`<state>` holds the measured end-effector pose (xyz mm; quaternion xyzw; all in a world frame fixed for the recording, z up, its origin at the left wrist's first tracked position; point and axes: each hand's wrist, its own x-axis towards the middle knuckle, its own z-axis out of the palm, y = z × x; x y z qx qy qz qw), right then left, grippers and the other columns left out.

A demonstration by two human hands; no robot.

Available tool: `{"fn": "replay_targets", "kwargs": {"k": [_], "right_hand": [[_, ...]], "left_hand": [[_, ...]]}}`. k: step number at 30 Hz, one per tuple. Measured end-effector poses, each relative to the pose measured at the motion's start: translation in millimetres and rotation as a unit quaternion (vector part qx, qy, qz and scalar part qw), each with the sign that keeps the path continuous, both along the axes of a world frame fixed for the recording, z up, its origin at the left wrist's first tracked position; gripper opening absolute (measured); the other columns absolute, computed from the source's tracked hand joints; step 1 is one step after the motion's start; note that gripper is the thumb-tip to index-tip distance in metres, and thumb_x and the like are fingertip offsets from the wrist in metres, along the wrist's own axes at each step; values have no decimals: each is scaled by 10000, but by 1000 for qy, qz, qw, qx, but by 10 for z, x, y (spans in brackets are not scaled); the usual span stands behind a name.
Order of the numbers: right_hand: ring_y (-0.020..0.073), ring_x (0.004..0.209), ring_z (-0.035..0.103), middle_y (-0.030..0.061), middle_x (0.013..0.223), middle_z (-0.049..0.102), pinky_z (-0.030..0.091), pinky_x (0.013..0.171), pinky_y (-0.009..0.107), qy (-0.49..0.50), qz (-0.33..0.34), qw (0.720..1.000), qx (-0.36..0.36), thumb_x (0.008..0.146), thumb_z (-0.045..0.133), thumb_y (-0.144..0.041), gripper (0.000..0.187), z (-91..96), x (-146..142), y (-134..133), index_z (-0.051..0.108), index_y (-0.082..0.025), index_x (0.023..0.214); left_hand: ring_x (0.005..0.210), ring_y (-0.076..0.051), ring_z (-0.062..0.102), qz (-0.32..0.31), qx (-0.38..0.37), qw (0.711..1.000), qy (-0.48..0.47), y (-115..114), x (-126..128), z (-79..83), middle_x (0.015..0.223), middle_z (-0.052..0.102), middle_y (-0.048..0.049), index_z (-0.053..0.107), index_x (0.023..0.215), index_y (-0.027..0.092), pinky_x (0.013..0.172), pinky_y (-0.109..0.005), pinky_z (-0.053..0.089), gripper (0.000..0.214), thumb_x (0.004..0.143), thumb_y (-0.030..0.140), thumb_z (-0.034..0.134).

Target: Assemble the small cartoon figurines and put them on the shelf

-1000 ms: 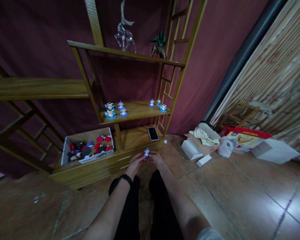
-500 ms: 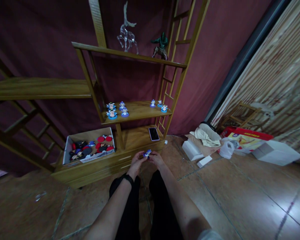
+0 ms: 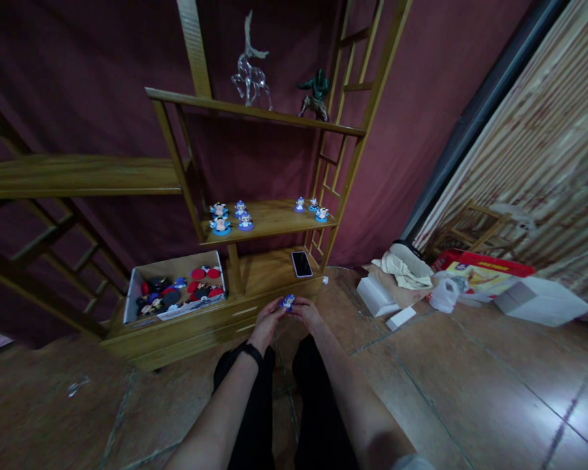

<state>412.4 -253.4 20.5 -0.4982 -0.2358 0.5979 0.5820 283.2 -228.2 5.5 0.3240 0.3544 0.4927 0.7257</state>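
Observation:
Between my two hands, in front of the low cabinet, is a small purple and white figurine (image 3: 287, 302). My left hand (image 3: 269, 321) grips it from the left with closed fingers, and my right hand (image 3: 304, 312) pinches it from the right. On the wooden shelf (image 3: 274, 219) above stand several like figurines: a purple one (image 3: 245, 221) and a blue-based one (image 3: 220, 225) among those at the left, another blue-based one (image 3: 322, 214) among those at the right. An open cardboard box (image 3: 147, 269) on the cabinet's left holds more figurines, several with red or black bases.
A phone (image 3: 302, 264) lies on the cabinet top. The upper shelf bears a clear deer statue (image 3: 251, 78) and a dark green figure (image 3: 315, 94). On the floor at right are white boxes (image 3: 375, 295), cloth (image 3: 404, 266), a plastic bag (image 3: 443, 294) and a red package (image 3: 485, 271).
The figurine has been turned in my fingers from lying sideways to more upright. Both hands stay in nearly the same place, and the view has tilted slightly.

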Motion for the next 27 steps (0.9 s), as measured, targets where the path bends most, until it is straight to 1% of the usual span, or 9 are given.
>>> {"fn": "replay_targets", "kwargs": {"k": [3, 5, 9, 13, 15, 20, 24, 27], "right_hand": [[144, 645, 627, -12, 684, 656, 517, 671, 288, 4, -14, 1000, 4, 415, 810, -180, 329, -5, -12, 17, 632, -162, 692], [150, 654, 634, -16, 679, 651, 528, 680, 300, 10, -23, 1000, 7, 420, 808, -158, 322, -11, -16, 28, 618, -165, 680], [167, 684, 655, 3, 696, 661, 542, 710, 330, 18, -29, 999, 8, 471, 790, -127, 272, -23, -6, 35, 596, -162, 659], [179, 718, 669, 44, 732, 690, 542, 747, 335, 21, -25, 999, 16, 545, 755, -139, 202, -10, 2, 8, 640, -145, 711], [186, 731, 673, 62, 737, 700, 545, 760, 334, 21, -18, 999, 19, 573, 743, -149, 165, 11, -1, -10, 656, -138, 713], [195, 786, 676, 94, 799, 721, 552, 761, 321, 20, 2, 1000, 21, 608, 725, -166, 119, 58, -4, -35, 677, -127, 710], [176, 768, 670, 89, 811, 722, 545, 749, 296, 29, 18, 999, 19, 596, 730, -191, 164, 56, 7, -29, 683, -127, 740], [161, 741, 660, 77, 799, 721, 539, 733, 288, 39, 19, 999, 14, 573, 741, -198, 200, 49, 9, -25, 685, -135, 754]], "left_hand": [[913, -194, 643, -7, -13, 1000, -11, -3, -11, 13, 908, 722, -85, 699, 944, 140, 841, -299, 449, 440, 520, 111, 811], [897, -185, 645, -15, -23, 999, -19, -8, -16, 26, 913, 723, -84, 702, 946, 137, 836, -289, 449, 425, 535, 96, 802], [841, -170, 650, -32, -34, 999, -25, -13, -12, 46, 896, 723, -84, 710, 920, 128, 813, -275, 454, 355, 577, 66, 775], [699, -121, 635, -13, -57, 998, -17, -11, 2, 47, 805, 714, -58, 701, 868, 130, 769, -260, 464, 292, 603, 13, 743], [666, -108, 626, 2, -67, 998, -14, -7, 5, 38, 767, 705, -45, 693, 852, 133, 756, -255, 466, 281, 607, 5, 744], [687, -113, 637, 10, -63, 998, -17, 15, 9, -1, 758, 699, -39, 682, 852, 137, 754, -251, 463, 293, 592, 36, 773], [692, -122, 646, 11, -67, 998, -19, 28, 6, -23, 765, 705, -40, 673, 859, 141, 735, -250, 469, 316, 576, 64, 789], [699, -137, 654, 5, -78, 997, -24, 23, -6, -25, 770, 709, -42, 666, 859, 145, 721, -260, 486, 301, 588, 88, 785]]}}
